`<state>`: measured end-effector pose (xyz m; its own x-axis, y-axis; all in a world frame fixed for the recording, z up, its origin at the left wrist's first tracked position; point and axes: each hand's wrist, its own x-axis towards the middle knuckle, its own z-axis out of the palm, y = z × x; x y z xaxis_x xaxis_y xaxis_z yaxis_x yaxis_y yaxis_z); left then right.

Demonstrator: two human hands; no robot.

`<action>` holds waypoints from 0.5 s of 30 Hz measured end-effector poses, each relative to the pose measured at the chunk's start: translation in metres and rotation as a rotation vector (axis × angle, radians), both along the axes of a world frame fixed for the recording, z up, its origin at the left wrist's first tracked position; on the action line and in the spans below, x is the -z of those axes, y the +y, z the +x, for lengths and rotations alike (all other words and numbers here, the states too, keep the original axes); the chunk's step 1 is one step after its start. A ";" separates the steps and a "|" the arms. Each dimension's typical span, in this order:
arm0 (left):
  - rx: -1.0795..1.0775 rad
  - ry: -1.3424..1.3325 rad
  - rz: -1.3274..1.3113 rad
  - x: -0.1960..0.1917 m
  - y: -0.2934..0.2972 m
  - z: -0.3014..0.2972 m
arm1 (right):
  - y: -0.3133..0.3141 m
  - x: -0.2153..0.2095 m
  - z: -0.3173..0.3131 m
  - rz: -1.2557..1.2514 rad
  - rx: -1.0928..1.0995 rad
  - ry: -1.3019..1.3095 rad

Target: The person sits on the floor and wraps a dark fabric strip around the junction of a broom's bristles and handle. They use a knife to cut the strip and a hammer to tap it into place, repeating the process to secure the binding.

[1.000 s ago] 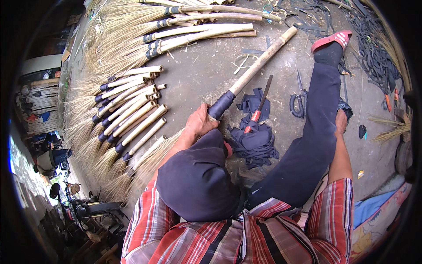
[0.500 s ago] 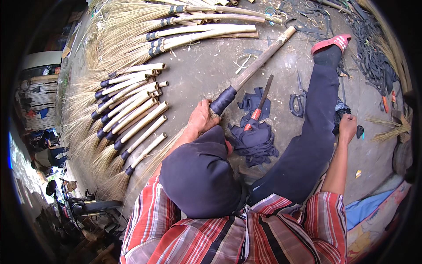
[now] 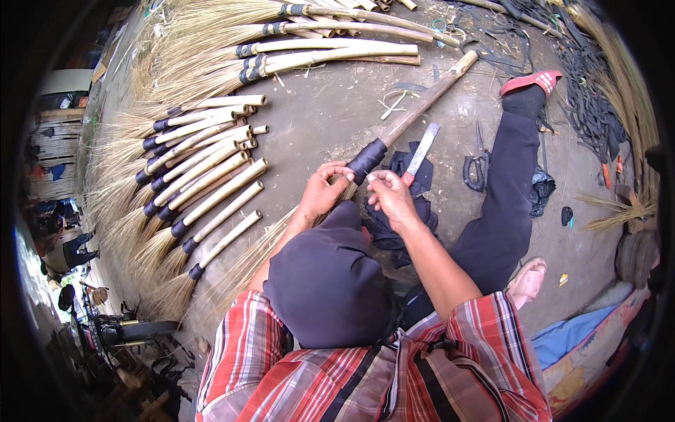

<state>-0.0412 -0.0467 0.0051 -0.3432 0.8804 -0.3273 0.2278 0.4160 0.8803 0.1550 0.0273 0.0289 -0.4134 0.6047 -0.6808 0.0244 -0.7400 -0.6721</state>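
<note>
A half-made broom with a pale bamboo handle lies slanted across my lap and the ground. A dark binding wraps it where the grass bristles begin. My left hand grips the broom just below that binding. Close beside it, my right hand pinches a thin pale strand at the binding's lower edge. A knife with a red handle lies on dark strips just beyond my right hand. My dark cap hides the bristle end near my chest.
Finished brooms lie in a row at the left, with more across the top. Scissors rest beside my outstretched leg. Black strips are piled at the upper right. A motorbike stands at the lower left.
My right hand has come in from beside my right knee to the binding and pinches a strand there. My left hand has kept its grip on the broom.
</note>
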 end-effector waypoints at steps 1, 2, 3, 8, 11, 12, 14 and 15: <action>-0.020 -0.038 -0.011 -0.003 -0.001 0.001 | -0.007 0.006 -0.009 0.016 -0.016 0.055; -0.008 -0.022 -0.019 -0.006 -0.002 0.001 | -0.012 0.010 -0.015 -0.014 -0.036 -0.005; 0.004 -0.008 -0.028 -0.009 -0.002 0.002 | -0.015 0.014 -0.019 0.001 -0.052 0.012; 0.045 0.134 -0.022 -0.014 0.004 0.006 | -0.014 0.032 -0.024 0.167 -0.128 -0.047; -0.033 0.204 -0.053 -0.011 0.009 0.011 | -0.011 0.042 -0.021 0.315 -0.089 -0.182; -0.091 0.153 -0.065 -0.010 0.011 0.012 | -0.010 0.045 -0.020 0.327 -0.058 -0.224; -0.184 0.133 -0.103 -0.008 0.016 0.013 | 0.001 0.052 -0.010 0.433 -0.011 -0.617; -0.208 0.176 -0.103 -0.007 0.018 0.013 | 0.006 0.054 -0.003 0.397 -0.020 -0.665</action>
